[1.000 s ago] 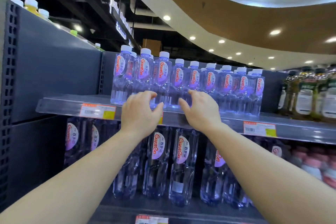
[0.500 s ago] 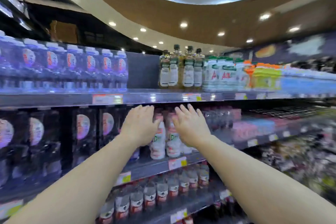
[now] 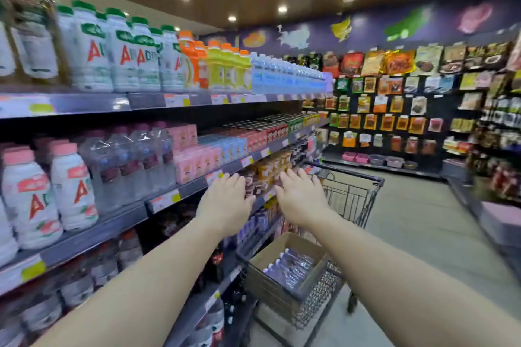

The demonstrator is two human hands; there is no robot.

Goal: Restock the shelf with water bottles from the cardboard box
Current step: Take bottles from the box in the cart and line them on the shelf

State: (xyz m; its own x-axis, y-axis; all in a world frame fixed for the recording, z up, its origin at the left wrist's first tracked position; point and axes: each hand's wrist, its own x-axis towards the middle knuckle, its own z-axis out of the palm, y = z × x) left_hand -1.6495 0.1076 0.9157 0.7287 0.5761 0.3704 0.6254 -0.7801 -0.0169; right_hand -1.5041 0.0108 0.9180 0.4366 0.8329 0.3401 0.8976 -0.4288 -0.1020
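Both hands are reaching forward, palms down, fingers spread and holding nothing: the left hand (image 3: 225,203) is hovering in front of the shelf (image 3: 169,197) edge, the right hand (image 3: 303,200) just beside it, apart. Below them, the box (image 3: 284,276) is sitting open in the cart (image 3: 349,200), with bottles (image 3: 290,266) lying inside. The cart is standing close beside the shelf, in the aisle.

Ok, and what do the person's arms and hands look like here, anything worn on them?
Both forearms are bare right down to the frame's bottom edge: no sleeve shows. The left hand and right hand wear no gloves, and no watch, bracelet or ring can be made out, though motion blur softens fine detail.
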